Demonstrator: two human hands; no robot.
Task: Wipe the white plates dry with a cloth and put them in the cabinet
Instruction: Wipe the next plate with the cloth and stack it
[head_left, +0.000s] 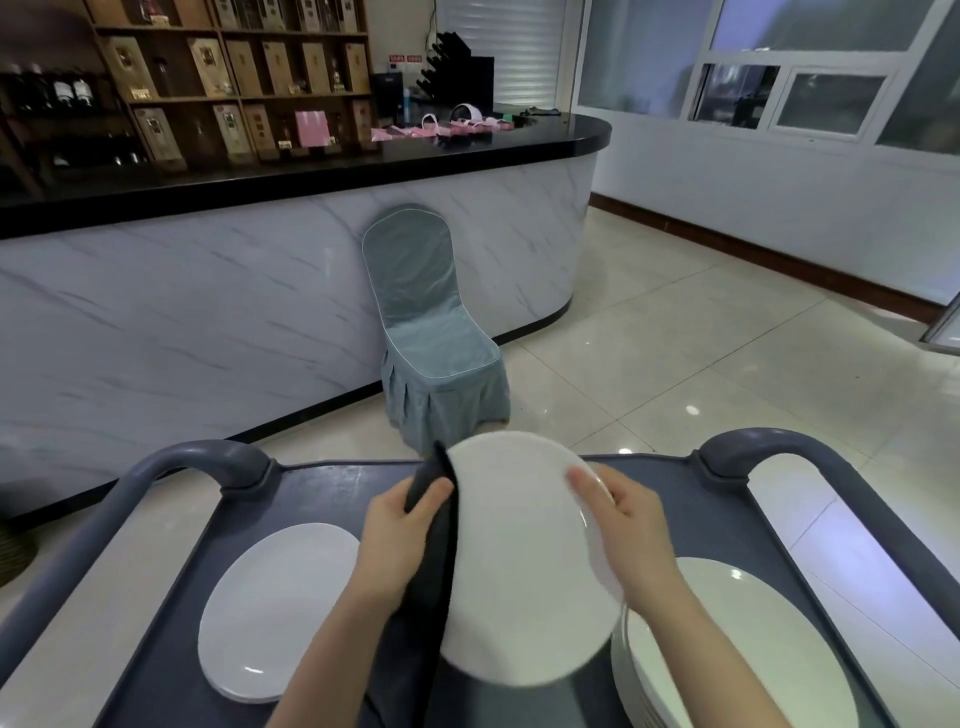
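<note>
Cart (322, 483): grey-blue, with a raised rim and a rounded tubular handle at each far corner. Its top tray carries the dishware listed below.

- Left plate (275, 608): white, oval and glossy. It lies flat on the left side of the tray.
- Stack (737, 649): white oval plates piled on the right side of the tray. Several rims show along its left edge.
- Held plate (519, 561): white, oval and smooth. It is raised and tilted over the tray centre, between the left plate and the stack.

Left hand (395, 535): fingers curled round the cloth (441, 545), holding it against the left edge of the held plate. The cloth is dark grey and soft, and hangs in a long fold down that edge.

Right hand (628, 530): grips the right rim of the held plate, slightly blurred.

Beyond the cart, a chair (431, 332) in a pleated grey-blue fabric cover stands against a counter (208, 322). The counter has a marble-pattern front and a glossy black top. A wooden shelf (208, 78) behind it holds boxes and bottles.
</note>
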